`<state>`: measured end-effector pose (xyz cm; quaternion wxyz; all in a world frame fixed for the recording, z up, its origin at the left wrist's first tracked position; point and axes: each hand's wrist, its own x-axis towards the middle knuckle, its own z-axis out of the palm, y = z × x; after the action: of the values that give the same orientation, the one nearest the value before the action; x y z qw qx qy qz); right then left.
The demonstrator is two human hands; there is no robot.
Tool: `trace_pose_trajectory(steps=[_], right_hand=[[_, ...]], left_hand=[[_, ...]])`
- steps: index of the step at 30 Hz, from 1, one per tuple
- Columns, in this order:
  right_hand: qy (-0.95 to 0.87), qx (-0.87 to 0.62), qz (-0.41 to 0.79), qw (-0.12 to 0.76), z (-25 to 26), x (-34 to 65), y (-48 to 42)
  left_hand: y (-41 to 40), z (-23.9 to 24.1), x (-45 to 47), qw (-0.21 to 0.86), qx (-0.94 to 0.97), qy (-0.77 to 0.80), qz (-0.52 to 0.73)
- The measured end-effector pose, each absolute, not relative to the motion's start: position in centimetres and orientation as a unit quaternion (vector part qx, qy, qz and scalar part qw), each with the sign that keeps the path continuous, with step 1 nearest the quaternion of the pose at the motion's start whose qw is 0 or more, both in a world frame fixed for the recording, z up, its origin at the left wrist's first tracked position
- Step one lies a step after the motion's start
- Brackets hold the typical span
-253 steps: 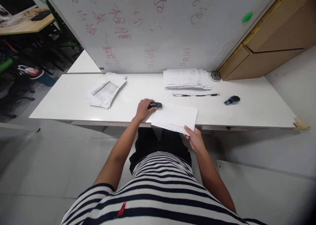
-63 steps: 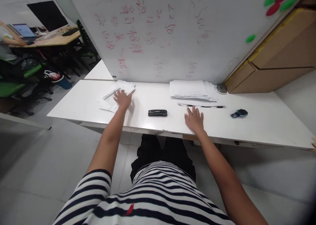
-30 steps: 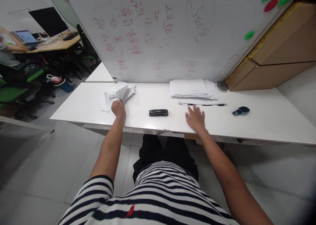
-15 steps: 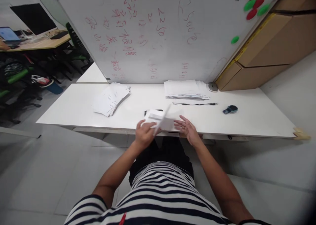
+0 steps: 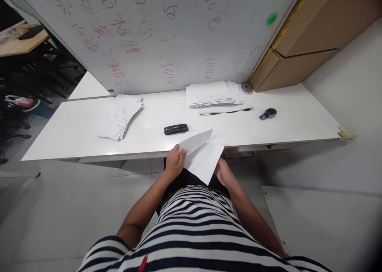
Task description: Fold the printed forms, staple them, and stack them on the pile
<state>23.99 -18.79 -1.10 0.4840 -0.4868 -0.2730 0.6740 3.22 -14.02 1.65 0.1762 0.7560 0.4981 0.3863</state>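
Both my hands hold white sheets of paper (image 5: 200, 156) in the air, just in front of the near edge of the white table (image 5: 74, 133). My left hand (image 5: 175, 162) pinches the sheets at their left corner. My right hand (image 5: 223, 173) grips them from underneath at the right, its fingers mostly hidden by the paper. A black stapler (image 5: 176, 129) lies on the table just beyond the sheets. A loose stack of papers (image 5: 117, 116) rests at the table's left, and a neater pile of papers (image 5: 211, 94) sits at the back.
A pen (image 5: 226, 112) lies in front of the back pile, with a small dark blue object (image 5: 267, 114) to its right. A whiteboard (image 5: 155, 29) with red writing stands behind the table, cardboard boxes (image 5: 310, 29) at the right. A white panel (image 5: 319, 228) lies on the floor.
My left hand picked sheets off the left stack and carried them to the centre, where my right hand joined it. Both hands have since drawn the sheets back off the table's edge towards my body.
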Motion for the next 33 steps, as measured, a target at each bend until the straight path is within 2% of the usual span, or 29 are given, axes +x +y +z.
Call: trace_pose_trajectory(steps=[3, 7, 11, 14, 18, 22, 25, 27, 30, 33], right_hand=[[-0.271, -0.470, 0.697, 0.469, -1.0, 24.6, -19.4], [-0.286, -0.423, 0.759, 0.404, -0.7, 25.8, -20.7], [-0.327, -0.434, 0.761, 0.354, -0.6, 26.3, -21.7], [-0.364, -0.455, 0.735, 0.348, -0.6, 26.1, -21.8], [-0.402, -0.498, 0.663, 0.387, -0.5, 25.7, -21.1], [-0.402, -0.541, 0.616, 0.407, -0.1, 25.0, -20.3], [-0.422, -0.572, 0.580, 0.399, 0.4, 24.6, -19.9], [-0.438, -0.588, 0.557, 0.390, 0.7, 24.5, -19.8], [-0.447, -0.604, 0.539, 0.381, 0.7, 24.7, -19.8], [-0.445, -0.620, 0.516, 0.389, 0.3, 25.3, -19.9]], left_hand=[[-14.0, 2.0, 2.4, 0.209, 0.642, 0.573, 0.465], [-14.0, 2.3, 1.7, 0.259, 0.498, 0.640, 0.525], [-14.2, 2.3, 1.4, 0.267, 0.485, 0.641, 0.531], [-14.5, 2.1, 1.5, 0.248, 0.534, 0.623, 0.514], [-14.9, 2.6, 2.2, 0.235, 0.680, 0.535, 0.443], [-15.3, 3.7, 3.6, 0.250, 0.832, 0.409, 0.280], [-15.6, 3.6, 4.6, 0.253, 0.869, 0.386, 0.178], [-15.5, 3.0, 4.8, 0.259, 0.866, 0.397, 0.159], [-14.6, 2.3, 3.5, 0.243, 0.828, 0.458, 0.215], [-13.2, 2.8, 0.7, 0.231, 0.702, 0.588, 0.330]])
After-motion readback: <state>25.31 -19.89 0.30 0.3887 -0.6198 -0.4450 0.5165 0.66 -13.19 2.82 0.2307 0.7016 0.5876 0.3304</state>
